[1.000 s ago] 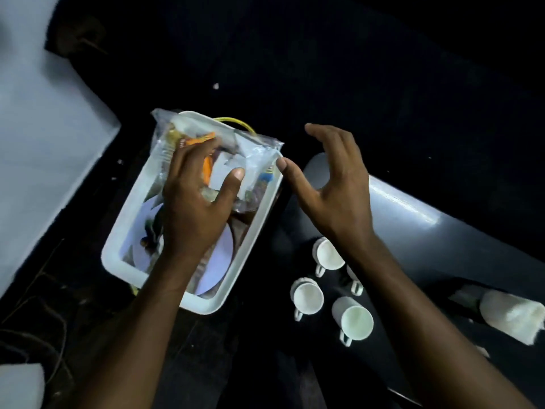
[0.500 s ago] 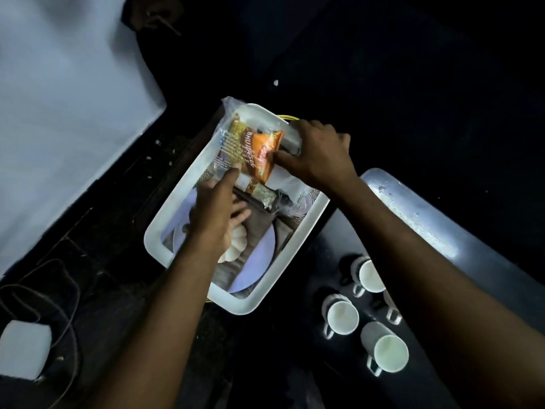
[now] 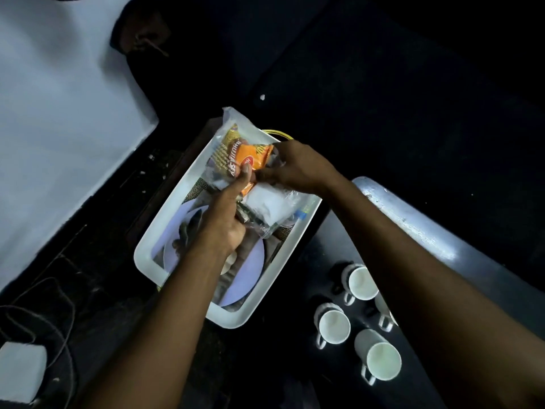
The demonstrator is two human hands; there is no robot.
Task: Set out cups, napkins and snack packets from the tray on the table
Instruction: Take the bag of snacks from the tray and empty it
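Both hands are over the far end of the white tray [image 3: 153, 258], which sits off the left edge of the dark table [image 3: 413, 219]. The right hand [image 3: 298, 168] is closed in a pinch on the far right corner of an orange snack packet [image 3: 250, 160], and the left hand [image 3: 224, 222] has its thumb pressed up against the packet's near edge while the other fingers are curled around crinkled clear plastic bag [image 3: 236, 122] that wraps the packet; how firmly that hand grips I cannot tell. Just nearer than the packet, against the tray's right wall, lies a clear bag of white napkins [image 3: 271, 202]. Under the left forearm, at the tray's near end, a pale plate [image 3: 250, 267] shows. On the table near its left edge stand four white cups [image 3: 334, 324], handles toward the near side, one half hidden by the right forearm. A white box with a cable [image 3: 20, 370] lies on the floor at lower left
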